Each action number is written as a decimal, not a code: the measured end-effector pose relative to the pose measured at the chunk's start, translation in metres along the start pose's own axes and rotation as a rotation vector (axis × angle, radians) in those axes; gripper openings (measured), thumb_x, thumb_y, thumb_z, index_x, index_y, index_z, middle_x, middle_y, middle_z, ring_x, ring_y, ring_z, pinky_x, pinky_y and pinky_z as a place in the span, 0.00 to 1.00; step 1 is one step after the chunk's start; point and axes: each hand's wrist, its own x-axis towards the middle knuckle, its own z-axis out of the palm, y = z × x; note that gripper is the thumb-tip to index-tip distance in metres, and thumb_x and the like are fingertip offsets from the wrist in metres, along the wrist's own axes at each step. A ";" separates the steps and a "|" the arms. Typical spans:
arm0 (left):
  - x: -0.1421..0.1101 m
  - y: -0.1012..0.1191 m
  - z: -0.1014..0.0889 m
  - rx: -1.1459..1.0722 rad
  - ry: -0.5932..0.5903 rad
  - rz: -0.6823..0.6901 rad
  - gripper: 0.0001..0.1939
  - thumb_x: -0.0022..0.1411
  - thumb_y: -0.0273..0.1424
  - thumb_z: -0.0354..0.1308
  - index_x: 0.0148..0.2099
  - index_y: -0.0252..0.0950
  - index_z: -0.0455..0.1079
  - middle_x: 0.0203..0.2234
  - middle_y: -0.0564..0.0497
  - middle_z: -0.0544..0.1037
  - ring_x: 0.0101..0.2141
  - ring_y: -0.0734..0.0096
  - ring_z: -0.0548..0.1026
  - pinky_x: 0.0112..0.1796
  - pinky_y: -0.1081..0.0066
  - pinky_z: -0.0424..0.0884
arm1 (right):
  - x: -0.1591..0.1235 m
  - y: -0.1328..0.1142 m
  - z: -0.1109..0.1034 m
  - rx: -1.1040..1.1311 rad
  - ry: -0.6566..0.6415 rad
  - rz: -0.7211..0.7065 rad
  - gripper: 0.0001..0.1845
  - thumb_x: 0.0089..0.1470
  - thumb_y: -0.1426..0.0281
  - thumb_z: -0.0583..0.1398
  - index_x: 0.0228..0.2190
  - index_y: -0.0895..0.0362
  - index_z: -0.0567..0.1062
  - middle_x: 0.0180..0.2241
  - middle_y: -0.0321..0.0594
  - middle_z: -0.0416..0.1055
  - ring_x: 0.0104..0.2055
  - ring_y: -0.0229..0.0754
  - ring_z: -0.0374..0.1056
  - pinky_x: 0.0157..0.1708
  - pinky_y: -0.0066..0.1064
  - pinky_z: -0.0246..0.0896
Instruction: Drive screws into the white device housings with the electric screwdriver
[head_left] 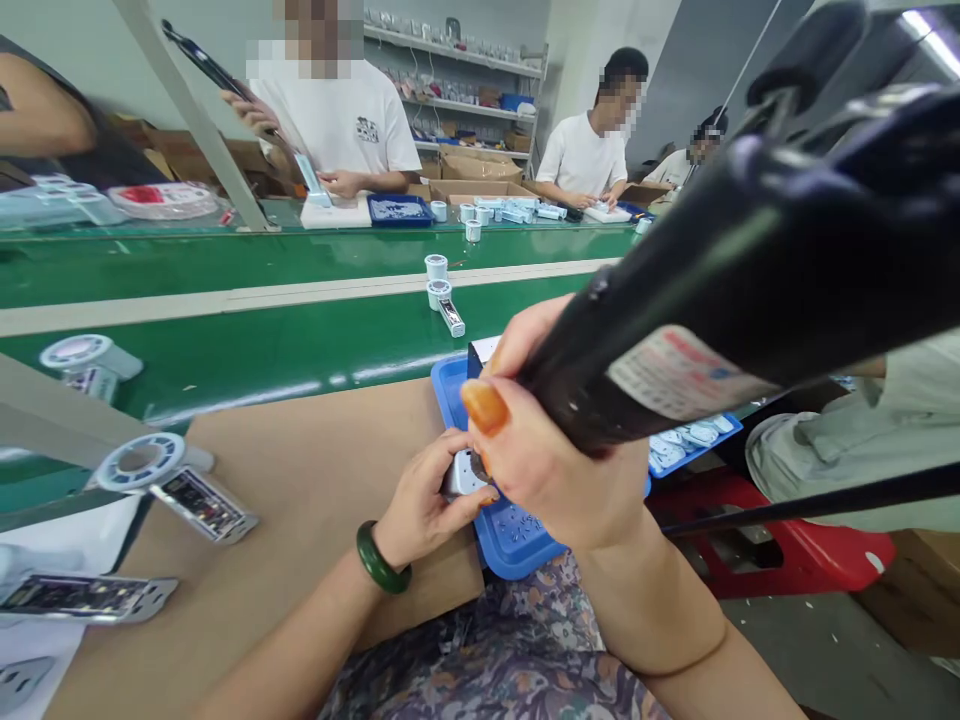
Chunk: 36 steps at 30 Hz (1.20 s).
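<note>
A small pale plastic part (463, 474) is gripped in my left hand (420, 500), which wears a green bangle, at the edge of a blue tray (504, 562). My right hand (562, 460) wraps round a black electric screwdriver (675, 270) with a white and red label. The tool slants down towards the part. Its tip is hidden behind my right fingers, so I cannot tell whether it touches the part. Loose small screws (517, 525) lie in the tray. On the left, a pale blue housing (142, 465) with an exposed circuit board (204, 503) rests on brown cardboard (292, 500).
More open housings (82, 597) lie at the far left. Across the green conveyor belt (337, 350) sit a few pale blue units (439, 292). Another blue tray of parts (694, 440) and a red stool (810, 550) are at right. Co-workers (345, 125) sit opposite.
</note>
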 end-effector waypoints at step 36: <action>0.003 -0.007 -0.010 -0.042 0.022 -0.011 0.23 0.67 0.51 0.64 0.53 0.40 0.72 0.33 0.50 0.80 0.28 0.65 0.79 0.30 0.68 0.76 | -0.017 0.027 -0.100 0.036 0.189 -0.103 0.12 0.58 0.64 0.71 0.33 0.53 0.73 0.19 0.23 0.66 0.17 0.30 0.62 0.21 0.27 0.62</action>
